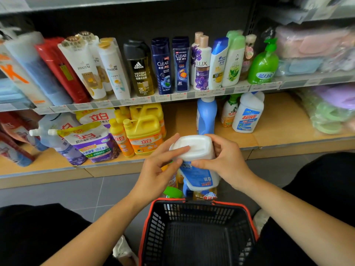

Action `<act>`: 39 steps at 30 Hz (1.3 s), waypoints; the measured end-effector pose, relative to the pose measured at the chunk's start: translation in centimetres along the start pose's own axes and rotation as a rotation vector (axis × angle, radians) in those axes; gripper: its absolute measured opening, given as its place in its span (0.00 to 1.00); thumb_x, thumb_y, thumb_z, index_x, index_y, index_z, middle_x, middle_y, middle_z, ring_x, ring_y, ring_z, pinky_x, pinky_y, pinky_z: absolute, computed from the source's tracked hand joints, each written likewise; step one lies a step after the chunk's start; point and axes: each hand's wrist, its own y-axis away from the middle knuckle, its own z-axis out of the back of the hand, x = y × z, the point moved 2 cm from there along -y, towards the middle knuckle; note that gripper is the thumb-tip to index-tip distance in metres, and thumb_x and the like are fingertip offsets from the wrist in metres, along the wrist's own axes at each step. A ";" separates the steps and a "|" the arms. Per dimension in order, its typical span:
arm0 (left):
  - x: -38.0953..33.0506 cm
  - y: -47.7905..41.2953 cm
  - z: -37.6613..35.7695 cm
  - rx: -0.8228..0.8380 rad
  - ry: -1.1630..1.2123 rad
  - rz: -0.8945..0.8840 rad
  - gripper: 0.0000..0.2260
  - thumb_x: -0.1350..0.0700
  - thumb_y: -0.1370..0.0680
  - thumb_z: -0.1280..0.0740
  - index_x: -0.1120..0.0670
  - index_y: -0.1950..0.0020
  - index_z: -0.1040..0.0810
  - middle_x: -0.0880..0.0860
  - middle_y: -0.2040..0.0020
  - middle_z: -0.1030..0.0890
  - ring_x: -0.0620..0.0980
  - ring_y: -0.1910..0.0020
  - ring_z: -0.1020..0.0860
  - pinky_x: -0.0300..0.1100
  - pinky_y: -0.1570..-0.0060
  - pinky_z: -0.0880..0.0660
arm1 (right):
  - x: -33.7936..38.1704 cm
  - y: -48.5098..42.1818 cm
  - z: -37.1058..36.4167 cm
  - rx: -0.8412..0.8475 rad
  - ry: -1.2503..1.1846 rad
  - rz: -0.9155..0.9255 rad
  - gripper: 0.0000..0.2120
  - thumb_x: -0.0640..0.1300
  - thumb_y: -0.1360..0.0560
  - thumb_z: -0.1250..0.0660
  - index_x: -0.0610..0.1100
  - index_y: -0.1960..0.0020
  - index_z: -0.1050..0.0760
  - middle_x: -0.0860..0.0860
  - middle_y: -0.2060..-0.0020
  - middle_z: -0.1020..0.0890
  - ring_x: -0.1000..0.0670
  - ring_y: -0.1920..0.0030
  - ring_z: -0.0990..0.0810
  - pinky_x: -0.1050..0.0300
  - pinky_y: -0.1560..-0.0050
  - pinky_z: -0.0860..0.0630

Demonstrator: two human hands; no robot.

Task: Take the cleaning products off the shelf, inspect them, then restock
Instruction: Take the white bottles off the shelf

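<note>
Both hands hold a white cleaner bottle [194, 148] with a blue label upside down, its flat base turned up toward me. My left hand [159, 169] touches the base and left side with its fingers. My right hand [224, 160] grips the bottle's right side. The bottle hangs above the far rim of a black and red basket [196, 233]. A matching white bottle [247, 114] and a blue bottle [206, 116] stand on the wooden bottom shelf [278, 131] behind.
Yellow detergent jugs [144, 131] and refill pouches [92, 143] fill the lower shelf's left. Shampoo bottles [163, 66] line the upper shelf. Several other bottles [172, 191] stand on the floor beyond the basket. My knees flank the basket.
</note>
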 end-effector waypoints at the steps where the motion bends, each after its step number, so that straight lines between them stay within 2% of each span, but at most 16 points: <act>1: 0.1 0.0 -0.1 -0.028 0.019 -0.008 0.16 0.64 0.19 0.33 0.54 0.32 0.21 0.49 0.23 0.30 0.46 0.24 0.32 0.48 0.31 0.27 | 0.0 -0.1 0.2 -0.008 -0.014 -0.007 0.27 0.49 0.39 0.17 0.53 0.42 0.20 0.52 0.46 0.14 0.50 0.44 0.16 0.45 0.45 0.18; 3: 0.5 -0.1 -0.2 -0.073 0.070 0.017 0.22 0.67 0.20 0.33 0.53 0.26 0.27 0.47 0.25 0.27 0.48 0.27 0.28 0.50 0.35 0.23 | -0.1 -0.4 0.7 -0.031 -0.044 -0.026 0.26 0.44 0.38 0.17 0.49 0.42 0.20 0.51 0.47 0.14 0.49 0.45 0.15 0.48 0.47 0.18; 6: 2.1 -0.4 -0.5 -0.044 0.116 0.192 0.31 0.64 0.21 0.29 0.49 0.21 0.36 0.48 0.28 0.24 0.51 0.36 0.20 0.49 0.41 0.20 | -0.2 -0.7 1.6 -0.071 -0.121 -0.050 0.22 0.38 0.36 0.18 0.46 0.44 0.19 0.49 0.48 0.13 0.48 0.46 0.15 0.52 0.51 0.17; 9: 4.4 -0.2 -1.3 0.142 -0.010 0.325 0.27 0.60 0.23 0.26 0.49 0.25 0.29 0.50 0.37 0.19 0.52 0.40 0.19 0.56 0.43 0.19 | -0.1 -1.0 2.3 -0.131 -0.233 -0.063 0.21 0.42 0.38 0.20 0.46 0.46 0.19 0.48 0.50 0.13 0.48 0.47 0.15 0.55 0.53 0.17; 11: 6.0 0.5 -2.2 0.227 -0.026 0.354 0.22 0.59 0.25 0.24 0.49 0.32 0.23 0.48 0.41 0.17 0.48 0.43 0.18 0.51 0.42 0.19 | 0.0 -1.2 2.8 -0.173 -0.295 -0.072 0.22 0.43 0.37 0.20 0.44 0.45 0.19 0.49 0.51 0.13 0.49 0.47 0.14 0.57 0.54 0.18; 13: 7.1 0.8 -2.7 0.217 0.034 0.422 0.21 0.57 0.25 0.23 0.48 0.34 0.23 0.48 0.41 0.17 0.49 0.44 0.18 0.45 0.45 0.19 | 0.1 -1.4 3.5 -0.215 -0.335 -0.087 0.22 0.44 0.36 0.21 0.43 0.44 0.20 0.49 0.51 0.13 0.49 0.47 0.14 0.57 0.55 0.18; 15: 7.9 0.7 -2.8 0.202 0.125 0.510 0.21 0.55 0.24 0.24 0.49 0.33 0.25 0.50 0.39 0.17 0.52 0.42 0.18 0.43 0.47 0.19 | 0.0 -1.5 4.1 -0.261 -0.364 -0.117 0.23 0.46 0.36 0.21 0.43 0.44 0.20 0.49 0.51 0.13 0.48 0.46 0.14 0.55 0.56 0.18; 18: 8.7 0.5 -2.9 0.271 0.196 0.579 0.19 0.47 0.23 0.27 0.45 0.33 0.24 0.46 0.39 0.16 0.47 0.40 0.18 0.40 0.49 0.20 | -0.5 -1.6 5.2 -0.328 -0.406 -0.183 0.22 0.47 0.37 0.22 0.43 0.45 0.20 0.48 0.51 0.13 0.48 0.47 0.14 0.52 0.56 0.17; 21: 8.9 0.2 -3.2 0.263 0.305 0.601 0.20 0.43 0.27 0.26 0.47 0.38 0.19 0.50 0.43 0.15 0.46 0.48 0.17 0.40 0.53 0.21 | -1.3 -1.7 6.3 -0.370 -0.463 -0.246 0.23 0.47 0.36 0.23 0.43 0.43 0.21 0.49 0.51 0.13 0.47 0.46 0.14 0.48 0.54 0.17; 24: 9.2 -0.5 -3.4 0.125 0.455 0.641 0.22 0.45 0.28 0.23 0.54 0.39 0.19 0.57 0.49 0.16 0.50 0.57 0.19 0.44 0.59 0.23 | -2.2 -1.7 8.2 -0.355 -0.481 -0.298 0.26 0.44 0.35 0.23 0.46 0.38 0.23 0.48 0.46 0.15 0.47 0.44 0.15 0.46 0.54 0.17; 26: 9.1 -1.3 -2.6 0.046 0.503 0.618 0.24 0.48 0.28 0.22 0.59 0.38 0.21 0.62 0.47 0.17 0.51 0.55 0.18 0.45 0.57 0.21 | -2.7 -1.5 9.7 -0.269 -0.405 -0.340 0.31 0.44 0.35 0.23 0.46 0.33 0.24 0.46 0.41 0.17 0.46 0.40 0.17 0.45 0.49 0.18; 29: 8.1 -3.0 -0.5 -0.055 0.365 0.511 0.25 0.49 0.34 0.20 0.56 0.40 0.18 0.60 0.46 0.16 0.51 0.52 0.17 0.43 0.56 0.19 | -4.1 -0.7 12.0 -0.156 -0.212 -0.421 0.38 0.45 0.40 0.19 0.48 0.31 0.26 0.47 0.40 0.17 0.47 0.40 0.17 0.43 0.40 0.20; 32: 6.1 -4.7 0.7 -0.101 0.233 0.336 0.19 0.52 0.35 0.19 0.51 0.45 0.14 0.53 0.50 0.13 0.49 0.53 0.16 0.41 0.58 0.18 | -5.8 0.1 12.8 -0.022 -0.034 -0.504 0.32 0.42 0.36 0.18 0.53 0.35 0.24 0.50 0.44 0.14 0.49 0.43 0.16 0.45 0.44 0.18; 36: 3.1 -6.4 0.8 -0.104 0.065 0.134 0.16 0.50 0.36 0.18 0.39 0.51 0.14 0.46 0.51 0.15 0.44 0.54 0.16 0.36 0.58 0.20 | -8.1 0.9 11.9 0.084 0.068 -0.575 0.26 0.37 0.35 0.18 0.49 0.40 0.20 0.49 0.48 0.13 0.49 0.47 0.14 0.52 0.54 0.17; 39: 1.8 -7.1 0.1 -0.073 -0.146 0.025 0.20 0.45 0.37 0.19 0.46 0.46 0.14 0.49 0.53 0.19 0.45 0.55 0.20 0.40 0.57 0.21 | -9.6 1.1 11.4 0.061 0.078 -0.670 0.26 0.36 0.37 0.18 0.49 0.42 0.20 0.50 0.50 0.13 0.50 0.49 0.13 0.52 0.55 0.16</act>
